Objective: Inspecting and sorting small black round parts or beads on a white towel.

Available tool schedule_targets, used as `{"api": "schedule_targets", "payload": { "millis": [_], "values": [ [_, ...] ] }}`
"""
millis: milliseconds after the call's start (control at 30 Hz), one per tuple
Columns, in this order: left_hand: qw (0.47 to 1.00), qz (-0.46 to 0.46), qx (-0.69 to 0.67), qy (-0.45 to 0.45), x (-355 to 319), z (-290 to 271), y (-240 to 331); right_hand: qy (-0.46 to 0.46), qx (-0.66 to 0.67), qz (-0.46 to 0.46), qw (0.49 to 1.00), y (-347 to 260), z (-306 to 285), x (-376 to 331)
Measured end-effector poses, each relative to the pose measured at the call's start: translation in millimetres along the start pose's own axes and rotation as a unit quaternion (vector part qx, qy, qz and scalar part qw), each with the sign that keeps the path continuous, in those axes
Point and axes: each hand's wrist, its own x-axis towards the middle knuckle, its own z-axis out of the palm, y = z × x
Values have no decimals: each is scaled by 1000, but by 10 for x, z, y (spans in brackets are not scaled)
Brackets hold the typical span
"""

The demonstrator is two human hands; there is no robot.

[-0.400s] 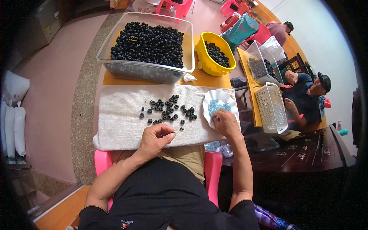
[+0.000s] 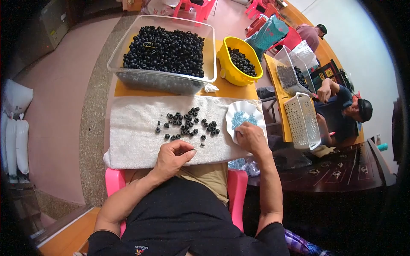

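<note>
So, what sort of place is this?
Probably a small workshop for handwork, though I can't be sure. A large clear bin holds many small black parts, loose black pieces lie on a white towel, and another person is near a similar bin.

Small light-blue pieces (image 2: pixel 239 119) lie loosely heaped in a white dish (image 2: pixel 229 116) with a scalloped rim. Round, hollow black parts (image 2: pixel 188 122) lie scattered on the white towel (image 2: pixel 132 138).

- Shirt (image 2: pixel 183 213), lower middle of the frame: one line of small pale lettering (image 2: pixel 141 247) above a coloured motif (image 2: pixel 139 252).
- Bag (image 2: pixel 159 7), top edge, left of centre: red print, unreadable.
- Cabinet (image 2: pixel 50 26), upper left: small yellowish label (image 2: pixel 53 31), unreadable.
</note>
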Motion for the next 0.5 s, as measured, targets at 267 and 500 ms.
{"api": "schedule_targets", "payload": {
  "millis": [267,500],
  "values": [
    [1000,-12,-10,-4,-9,-8,-1,-6,-2,-16,1000,-66,-73,-22],
    [1000,-8,-8,1,-12,-2,21,-22,7,7,1000,1,-14,-54]
  ]
}}
